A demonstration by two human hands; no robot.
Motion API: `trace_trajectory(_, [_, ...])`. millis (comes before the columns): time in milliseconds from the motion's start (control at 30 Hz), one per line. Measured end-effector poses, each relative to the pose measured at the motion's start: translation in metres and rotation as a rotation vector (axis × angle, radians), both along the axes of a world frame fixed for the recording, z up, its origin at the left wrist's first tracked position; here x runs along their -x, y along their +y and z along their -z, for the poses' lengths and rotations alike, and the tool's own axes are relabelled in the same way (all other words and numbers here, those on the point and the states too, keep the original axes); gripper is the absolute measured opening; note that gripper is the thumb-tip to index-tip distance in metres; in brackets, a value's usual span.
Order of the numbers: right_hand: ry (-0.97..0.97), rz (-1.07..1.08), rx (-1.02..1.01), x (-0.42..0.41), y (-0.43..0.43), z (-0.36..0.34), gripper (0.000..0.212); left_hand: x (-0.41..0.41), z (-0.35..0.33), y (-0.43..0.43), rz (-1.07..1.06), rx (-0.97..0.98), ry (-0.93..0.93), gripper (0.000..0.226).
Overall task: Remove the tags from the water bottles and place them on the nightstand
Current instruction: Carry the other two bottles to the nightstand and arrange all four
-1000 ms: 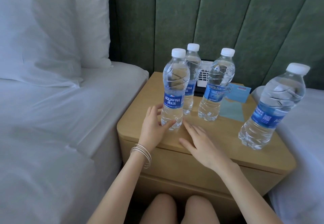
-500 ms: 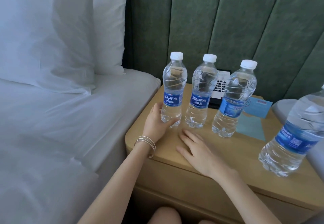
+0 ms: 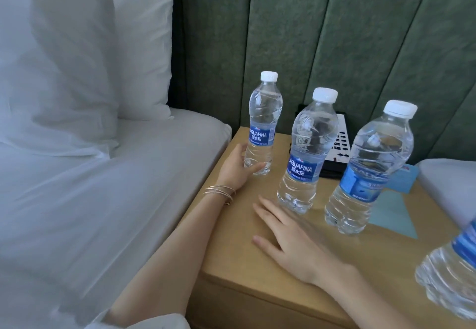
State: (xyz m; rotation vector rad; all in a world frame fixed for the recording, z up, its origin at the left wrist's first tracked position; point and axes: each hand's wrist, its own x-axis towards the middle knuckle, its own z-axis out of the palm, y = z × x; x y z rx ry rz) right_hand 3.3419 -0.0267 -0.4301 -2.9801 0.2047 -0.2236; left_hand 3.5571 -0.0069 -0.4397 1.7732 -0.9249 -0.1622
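Slid away from the other bottles [image 3: 306,153], one bottle [image 3: 262,127] stands near the nightstand's [image 3: 381,256] left edge, left hand [image 3: 238,171] curled round its base; right hand [image 3: 293,248] rests flat, fingers straight. Likely the placing step; next, release it upright.

The light wooden nightstand worktop [image 3: 228,256], lower right of frame, carries four standing water bottles [image 3: 262,132], a telephone [image 3: 342,145] and teal paper [image 3: 391,215].

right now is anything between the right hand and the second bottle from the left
Nothing visible: the right hand lies flat on the nightstand near the second bottle, with only bare wood between them. The left hand grips the leftmost bottle, off to the side.
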Motion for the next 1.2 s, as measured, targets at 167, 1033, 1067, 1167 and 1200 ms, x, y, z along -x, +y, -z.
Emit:
trace_trajectory(167, [0.027,0.006,0.012,-0.026,-0.004,0.002,0.075,-0.032,0.004,-0.026,0.049,0.036,0.023,0.073])
trace_trajectory(1033, [-0.104,0.123,0.125,-0.066,-0.04,0.026,0.052,-0.118,0.003,-0.108,-0.091,-0.017,0.0,0.061])
trace_trajectory(1067, [-0.109,0.124,0.135,-0.066,-0.04,0.027,0.052,-0.119,0.004,-0.111,-0.119,-0.016,-0.001,0.063])
trace_trajectory(1167, [-0.134,0.119,0.151,-0.067,-0.042,0.028,0.052,-0.12,0.003,-0.117,-0.188,-0.012,-0.003,0.067])
trace_trajectory(1200, [-0.142,0.117,0.159,-0.067,-0.043,0.029,0.052,-0.121,0.003,-0.118,-0.2,-0.008,-0.01,0.066])
